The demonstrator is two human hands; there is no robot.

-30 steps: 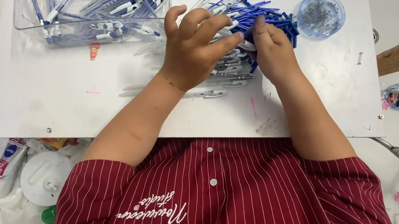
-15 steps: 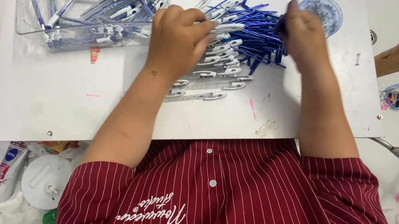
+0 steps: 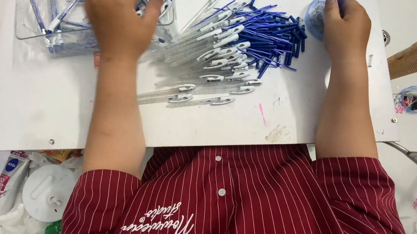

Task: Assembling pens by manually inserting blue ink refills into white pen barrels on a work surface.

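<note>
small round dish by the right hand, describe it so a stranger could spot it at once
Start at the white board and go to its far right edge, past the heap of blue pen refills. The right hand rests on a small round dish: bluish, see-through, the only round thing on the board.

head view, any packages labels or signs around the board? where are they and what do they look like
White squeeze tube with a blue label patch and red band: lying at bottom left, below the white work board.
White cursive lettering: on the chest of the dark red pinstriped shirt, bottom centre.
No screens or signs in view.
</note>
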